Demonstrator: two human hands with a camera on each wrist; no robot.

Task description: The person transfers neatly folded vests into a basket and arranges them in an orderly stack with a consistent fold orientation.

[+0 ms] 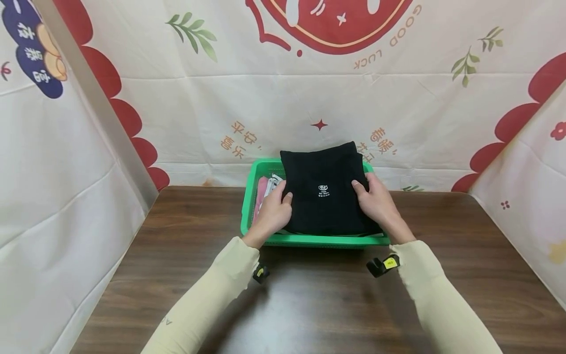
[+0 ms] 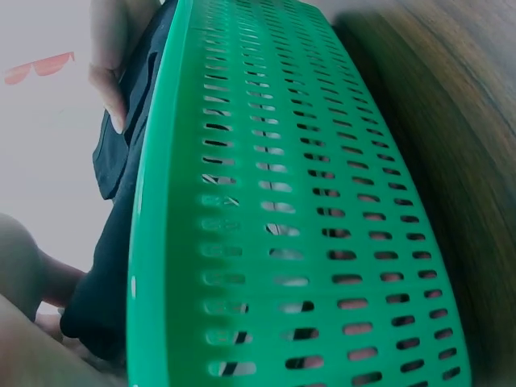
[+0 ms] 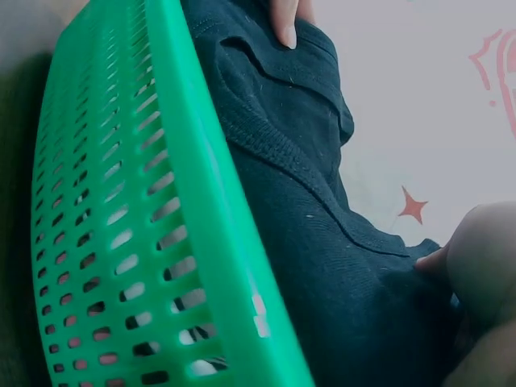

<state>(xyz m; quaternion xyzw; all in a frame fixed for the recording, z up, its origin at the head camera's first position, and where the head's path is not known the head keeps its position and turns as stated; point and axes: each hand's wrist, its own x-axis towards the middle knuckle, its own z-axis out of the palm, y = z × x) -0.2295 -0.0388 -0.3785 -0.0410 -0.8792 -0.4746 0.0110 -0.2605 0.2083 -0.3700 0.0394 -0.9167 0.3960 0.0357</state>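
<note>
A folded black garment (image 1: 325, 206) with a small white print lies tilted over a green plastic basket (image 1: 316, 240); its upper edge rises above the basket's back rim. My left hand (image 1: 275, 209) pinches its left edge, thumb on top. On the opposite side my right hand (image 1: 376, 201) grips the right edge, thumb also on top. The fingers under the cloth are hidden in the head view. Close up in the right wrist view, the black cloth (image 3: 298, 210) shows layered folds and a stitched seam beside the basket rim.
Pink cloth (image 1: 261, 191) and a white item with dark markings (image 1: 275, 181) lie in the basket's left side. The basket stands at the back of a brown wooden table (image 1: 305, 295), before a printed white curtain (image 1: 199, 113).
</note>
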